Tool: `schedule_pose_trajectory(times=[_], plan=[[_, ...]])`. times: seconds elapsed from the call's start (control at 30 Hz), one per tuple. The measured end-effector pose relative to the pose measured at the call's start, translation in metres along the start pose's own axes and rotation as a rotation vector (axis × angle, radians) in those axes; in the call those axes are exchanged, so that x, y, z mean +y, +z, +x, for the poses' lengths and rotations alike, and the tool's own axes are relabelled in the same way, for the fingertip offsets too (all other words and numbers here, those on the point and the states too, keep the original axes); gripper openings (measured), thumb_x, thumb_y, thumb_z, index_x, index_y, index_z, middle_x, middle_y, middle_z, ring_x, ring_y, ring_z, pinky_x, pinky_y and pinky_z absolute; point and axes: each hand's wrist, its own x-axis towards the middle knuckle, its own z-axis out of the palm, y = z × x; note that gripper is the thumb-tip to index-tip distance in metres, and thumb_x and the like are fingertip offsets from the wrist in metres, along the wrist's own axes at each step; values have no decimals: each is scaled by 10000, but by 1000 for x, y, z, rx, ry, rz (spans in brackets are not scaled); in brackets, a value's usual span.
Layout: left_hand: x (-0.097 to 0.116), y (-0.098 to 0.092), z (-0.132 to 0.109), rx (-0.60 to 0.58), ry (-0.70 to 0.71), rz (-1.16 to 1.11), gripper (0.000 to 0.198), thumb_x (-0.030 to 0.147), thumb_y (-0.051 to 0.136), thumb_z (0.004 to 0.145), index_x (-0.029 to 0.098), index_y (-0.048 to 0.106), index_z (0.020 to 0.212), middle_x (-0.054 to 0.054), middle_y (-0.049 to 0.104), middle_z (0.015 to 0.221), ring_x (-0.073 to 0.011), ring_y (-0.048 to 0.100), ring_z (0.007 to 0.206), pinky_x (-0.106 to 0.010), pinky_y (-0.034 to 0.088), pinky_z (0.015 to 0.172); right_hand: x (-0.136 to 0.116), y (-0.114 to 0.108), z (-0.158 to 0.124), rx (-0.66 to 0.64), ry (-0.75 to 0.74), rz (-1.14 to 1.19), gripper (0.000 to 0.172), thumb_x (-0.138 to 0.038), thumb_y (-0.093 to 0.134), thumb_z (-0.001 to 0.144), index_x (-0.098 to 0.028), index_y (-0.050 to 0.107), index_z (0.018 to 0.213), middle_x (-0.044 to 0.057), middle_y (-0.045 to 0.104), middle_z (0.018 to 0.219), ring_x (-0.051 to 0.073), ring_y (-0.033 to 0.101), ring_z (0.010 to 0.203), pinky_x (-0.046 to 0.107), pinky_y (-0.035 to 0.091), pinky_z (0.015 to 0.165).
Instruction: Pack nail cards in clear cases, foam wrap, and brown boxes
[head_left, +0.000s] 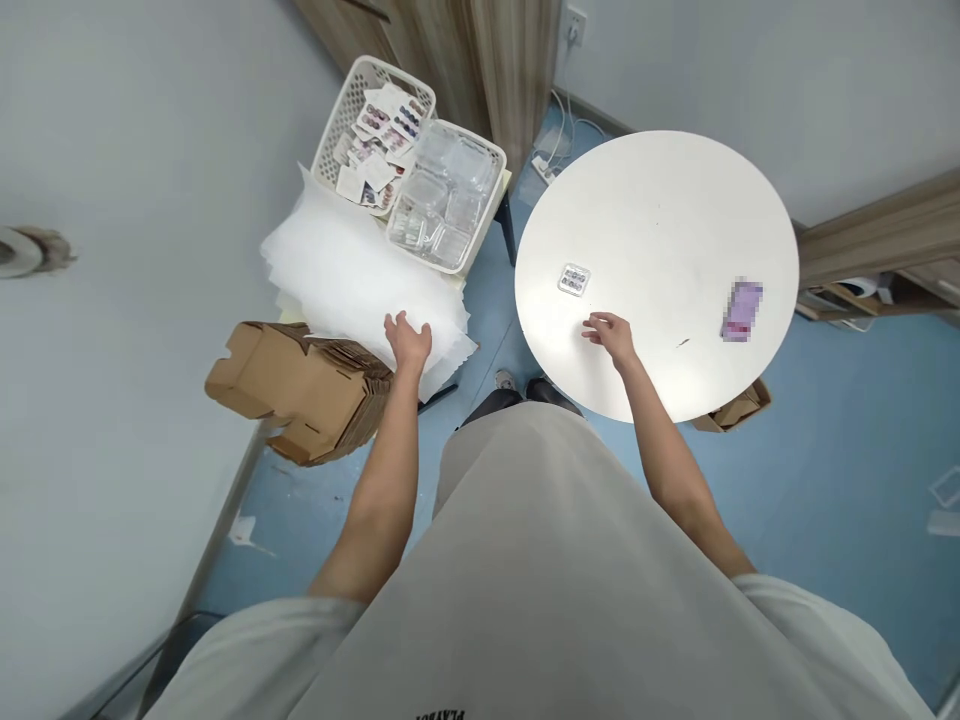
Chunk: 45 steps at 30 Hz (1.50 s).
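Note:
My left hand (pixel 408 341) reaches out to a stack of white translucent sheets (pixel 352 270), its fingers spread and resting on the sheets' near edge. My right hand (pixel 611 334) hovers over the round white table (pixel 675 220), fingers loosely curled and apart, with nothing seen in them. A small clear plastic case with dark dots inside (pixel 574 279) lies on the table just beyond my right hand. A pile of flat brown cardboard boxes (pixel 300 390) sits right beside my left hand.
Two white baskets stand behind the sheets, one with printed cards (pixel 375 130), one with clear plastic cases (pixel 446 195). A purple blurred item (pixel 741 310) lies on the table's right. A cardboard box (pixel 739 408) sits under the table edge. A power strip (pixel 546 168) lies on the blue floor.

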Motion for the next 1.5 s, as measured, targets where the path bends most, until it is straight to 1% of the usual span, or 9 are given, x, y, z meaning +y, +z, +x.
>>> schedule_pose_trajectory(times=[0.13,0.2,0.47,0.6,0.8,0.93,1.1,1.27,1.5], plan=[[1,2,40,-111,-4,112,753,356,861,819,32,608,1449,-360,83,1846,-538,61,1741,-709,189,1382,21,-12,-67,55,-2,-3,429,-510,848,896,-177,758,1150,151,847,1185,209,829,904,362,644,911],[2,4,54,-171,-16,143,799,409,855,843,11,577,1477,-386,27,1842,-570,65,1729,-755,214,1349,34,-15,-99,105,13,17,478,-559,850,869,-193,767,1165,158,844,1221,242,838,962,400,649,961],[4,5,61,-63,8,132,722,278,602,1008,-67,425,1617,-386,306,1773,-531,344,1618,-720,320,1319,70,-6,-176,271,148,81,546,-630,852,798,-235,771,1167,160,841,1263,309,846,1074,458,652,1029],[10,-19,47,135,62,58,516,240,570,1031,51,569,1511,-297,539,1633,-456,403,1603,-682,321,1345,60,2,-173,241,124,78,562,-647,857,800,-226,779,1165,154,843,1250,296,843,1058,459,643,1040],[34,-40,-2,294,367,-116,399,224,532,1080,175,624,1465,-204,586,1565,-352,494,1583,-568,346,1378,21,18,-133,53,-54,56,549,-672,820,884,-222,787,1196,142,844,1241,272,832,1036,462,642,1017],[43,-21,-18,272,351,-84,414,193,509,1064,164,667,1446,-188,626,1512,-332,587,1500,-493,428,1333,-4,35,-105,-194,-141,35,485,-623,808,927,-220,789,1197,126,852,1201,256,826,1007,442,646,995],[38,11,-21,72,259,83,443,111,530,956,156,713,1357,-164,639,1553,-342,638,1422,-514,457,1303,-8,29,-96,-385,-211,-21,359,-512,776,972,-223,788,1184,94,854,1157,236,823,968,421,640,977],[30,29,-30,25,159,197,418,40,525,877,101,708,1247,-212,638,1507,-348,651,1362,-526,447,1300,11,-12,-99,-425,-162,-12,281,-450,752,990,-231,782,1164,79,854,1157,234,826,975,439,627,1024],[34,46,-47,123,116,135,203,151,591,990,133,635,1188,-241,576,1448,-368,633,1372,-583,457,1283,26,-49,-95,-393,-60,27,286,-447,758,977,-223,784,1152,90,855,1151,243,815,983,452,635,1020]])
